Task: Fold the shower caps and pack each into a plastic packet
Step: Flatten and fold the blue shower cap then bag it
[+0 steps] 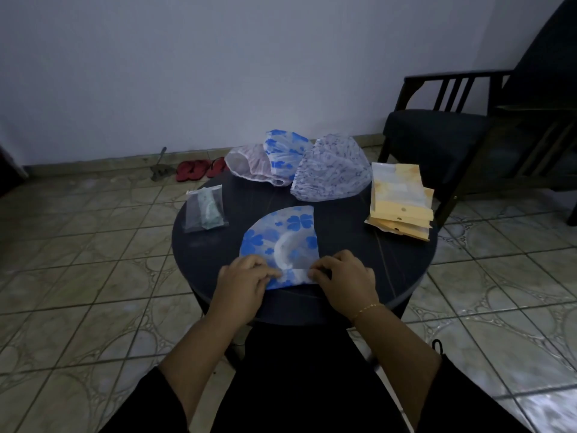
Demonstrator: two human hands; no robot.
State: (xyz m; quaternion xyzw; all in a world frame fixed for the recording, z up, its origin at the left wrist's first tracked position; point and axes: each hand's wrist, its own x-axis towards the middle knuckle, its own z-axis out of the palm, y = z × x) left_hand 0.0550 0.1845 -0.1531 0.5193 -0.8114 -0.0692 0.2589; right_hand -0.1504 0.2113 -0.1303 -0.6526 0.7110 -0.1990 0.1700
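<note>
Both hands pinch the near edge of the folded blue-flowered shower cap [281, 245] on the round surface [343, 245]: left hand [246, 278], right hand [345, 278]. Yellow packets [401, 201] lie stacked at the right.

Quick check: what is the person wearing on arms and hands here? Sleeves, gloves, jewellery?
No gloves: left hand and right hand are bare. Forearms are bare too, with dark sleeves starting near the elbows. A thin gold chain bracelet sits on the right wrist. No rings visible.
</note>
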